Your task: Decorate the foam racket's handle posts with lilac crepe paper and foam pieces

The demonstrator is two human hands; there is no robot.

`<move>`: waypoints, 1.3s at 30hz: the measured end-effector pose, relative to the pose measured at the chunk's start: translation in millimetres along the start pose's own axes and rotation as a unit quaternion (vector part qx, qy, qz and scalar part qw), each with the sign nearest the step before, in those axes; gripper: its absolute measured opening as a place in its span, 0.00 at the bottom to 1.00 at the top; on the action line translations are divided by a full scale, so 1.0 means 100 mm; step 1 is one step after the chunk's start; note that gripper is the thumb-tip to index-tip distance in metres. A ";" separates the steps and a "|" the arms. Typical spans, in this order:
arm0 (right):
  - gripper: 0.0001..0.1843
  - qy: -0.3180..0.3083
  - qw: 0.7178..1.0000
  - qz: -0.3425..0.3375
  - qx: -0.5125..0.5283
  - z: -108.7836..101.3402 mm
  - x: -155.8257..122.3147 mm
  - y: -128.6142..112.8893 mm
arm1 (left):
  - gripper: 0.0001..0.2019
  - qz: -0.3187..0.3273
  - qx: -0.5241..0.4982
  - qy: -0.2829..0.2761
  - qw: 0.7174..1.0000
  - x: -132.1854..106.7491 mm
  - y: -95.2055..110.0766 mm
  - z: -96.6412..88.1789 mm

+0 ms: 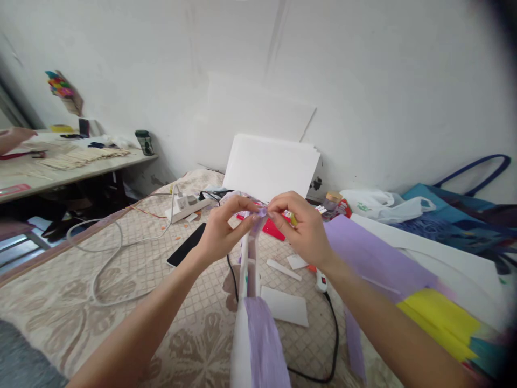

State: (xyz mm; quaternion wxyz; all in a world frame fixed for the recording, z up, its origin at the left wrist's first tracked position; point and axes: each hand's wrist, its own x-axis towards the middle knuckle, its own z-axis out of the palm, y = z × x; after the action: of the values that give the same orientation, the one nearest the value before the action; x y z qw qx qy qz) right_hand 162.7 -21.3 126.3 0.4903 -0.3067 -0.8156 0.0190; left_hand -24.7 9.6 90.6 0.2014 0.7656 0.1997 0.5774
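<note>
A long, narrow white piece (239, 345), apparently card, runs away from me across the table. Purple crepe paper (269, 345) covers its near part. Farther along it stands as a slim white frame with gaps. At its far end, my left hand (230, 223) pinches a bit of the purple paper between thumb and forefinger. My right hand (301, 229) pinches close beside it, fingertips almost touching the left ones. What exactly lies between the right fingertips is partly hidden, but purple paper shows there. Something red and flat (274, 229) lies behind the hands.
Left of the hands lie a black phone (188, 245), a power strip (188, 206) and a looping white cable (97, 275). White scraps (285, 306) and a black-corded switch (321, 281) lie nearer. Purple sheets (375, 258) and bags (456, 210) are right. Another person's hand (16, 139) is far left.
</note>
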 end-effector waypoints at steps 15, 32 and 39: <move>0.06 -0.034 0.999 -0.008 -0.002 -0.04 0.05 -0.02 | 0.03 -0.017 0.014 0.026 0.999 0.02 0.12 -0.01; 0.05 0.015 0.975 0.204 0.088 0.00 -0.36 -0.04 | 0.06 -0.158 -0.103 0.032 0.981 0.07 0.18 -0.07; 0.14 -0.107 0.911 0.398 -0.025 -0.28 -1.49 0.19 | 0.06 -0.175 -0.106 0.032 0.978 0.10 0.19 -0.10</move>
State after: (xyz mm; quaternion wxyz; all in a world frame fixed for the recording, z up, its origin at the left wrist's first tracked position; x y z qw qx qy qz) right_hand 243.7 -90.7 16.5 0.3439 -0.6140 -0.6738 0.2252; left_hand -30.2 -0.1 110.8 0.3725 0.6743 0.2750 0.5753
